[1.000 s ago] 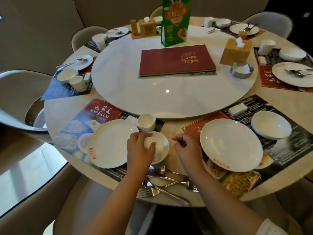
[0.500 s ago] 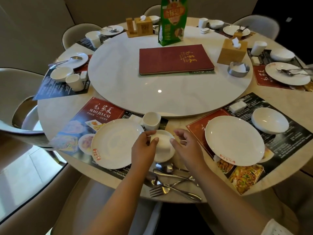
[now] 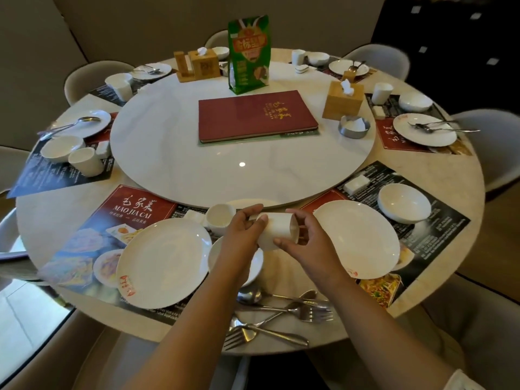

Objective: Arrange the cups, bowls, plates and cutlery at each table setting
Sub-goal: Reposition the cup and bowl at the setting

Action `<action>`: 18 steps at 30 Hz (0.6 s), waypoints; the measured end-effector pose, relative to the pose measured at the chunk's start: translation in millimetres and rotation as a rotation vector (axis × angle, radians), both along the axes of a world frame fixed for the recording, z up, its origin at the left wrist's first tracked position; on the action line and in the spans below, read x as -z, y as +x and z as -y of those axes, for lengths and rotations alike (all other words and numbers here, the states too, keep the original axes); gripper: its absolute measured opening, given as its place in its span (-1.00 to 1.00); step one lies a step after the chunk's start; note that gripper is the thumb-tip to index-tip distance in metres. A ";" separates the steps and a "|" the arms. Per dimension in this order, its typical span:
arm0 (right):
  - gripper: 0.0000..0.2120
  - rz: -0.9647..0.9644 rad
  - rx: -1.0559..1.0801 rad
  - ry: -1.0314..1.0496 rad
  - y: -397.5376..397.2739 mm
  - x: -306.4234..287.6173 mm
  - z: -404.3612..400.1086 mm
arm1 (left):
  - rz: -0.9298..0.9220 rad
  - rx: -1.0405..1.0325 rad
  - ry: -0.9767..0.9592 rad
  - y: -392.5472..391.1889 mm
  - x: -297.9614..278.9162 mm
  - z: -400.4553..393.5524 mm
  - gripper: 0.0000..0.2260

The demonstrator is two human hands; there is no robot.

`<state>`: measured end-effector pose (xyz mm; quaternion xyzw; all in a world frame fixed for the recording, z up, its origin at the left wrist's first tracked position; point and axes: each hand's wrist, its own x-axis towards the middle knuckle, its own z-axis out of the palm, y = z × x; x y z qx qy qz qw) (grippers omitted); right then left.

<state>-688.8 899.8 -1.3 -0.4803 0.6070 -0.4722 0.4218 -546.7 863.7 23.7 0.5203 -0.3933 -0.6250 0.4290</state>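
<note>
Round marble table point(image 3: 84, 294), 2 hands' fingers point(image 3: 254, 222) clamped on smooth cylindrical white cup point(image 3: 277, 230)

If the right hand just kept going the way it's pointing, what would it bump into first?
The right hand points up-left across the table, already gripping the white cup. Beyond that, probably the left hand on the cup's other side, though depth is hard to judge.

Bowl point(image 3: 254, 267) near tabletop's front edge mostly hidden under left hand point(image 3: 242, 240). Placemat point(image 3: 84, 249) print blurred, unreadable. Cup point(image 3: 277, 230) base covered by fingers.
</note>
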 end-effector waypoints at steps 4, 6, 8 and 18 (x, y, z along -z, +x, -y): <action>-0.44 0.025 0.095 0.007 -28.2 0.4 3.8 | 0.017 0.059 0.017 -34.8 -0.9 11.3 -0.77; -0.45 0.024 0.153 0.005 -45.6 -0.9 9.1 | 0.067 0.073 0.010 -57.1 -1.9 19.0 -0.79; -0.46 0.017 0.209 0.000 -65.6 -1.4 16.0 | 0.129 0.078 0.008 -80.8 -2.0 29.4 -0.77; -0.49 -0.151 0.522 -0.039 -201.4 -6.4 88.3 | 0.262 0.278 -0.158 -218.1 6.9 97.5 -0.81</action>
